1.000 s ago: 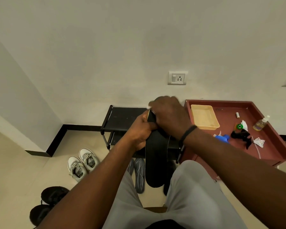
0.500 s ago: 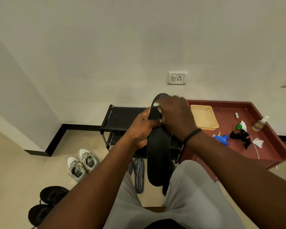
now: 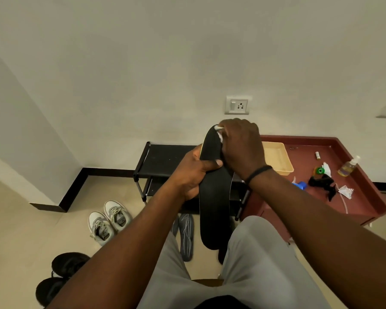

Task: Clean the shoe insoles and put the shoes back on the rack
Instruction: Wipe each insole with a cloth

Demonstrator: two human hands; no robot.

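The left hand (image 3: 192,175) gripped 1 black insole (image 3: 214,197) around its upper part, thumb curled across the face, holding it upright over the lap. The right hand (image 3: 241,148) sat at the insole's top end, at 12 o'clock from the left hand, fingers curled and pinching a small white wipe (image 3: 218,133) against the insole's tip. A black band circled the right wrist.

Behind the hands stood 1 black shoe rack (image 3: 165,161) against the wall. On the floor at 6 o'clock from the rack lay 2 grey insoles (image 3: 186,235) side by side, partly hidden by the knee. At 8 o'clock from the rack stood 2 white sneakers (image 3: 108,221), touching each other, and further toward 7 o'clock 2 black shoes (image 3: 60,275).

At 3 o'clock from the rack sat 1 red tray table (image 3: 366,204) holding 1 yellow basket (image 3: 276,157), 1 clear pump bottle (image 3: 348,167), 1 blue sprayer head (image 3: 301,186), 1 black cloth (image 3: 322,182) and 1 crumpled white tissue (image 3: 345,191)
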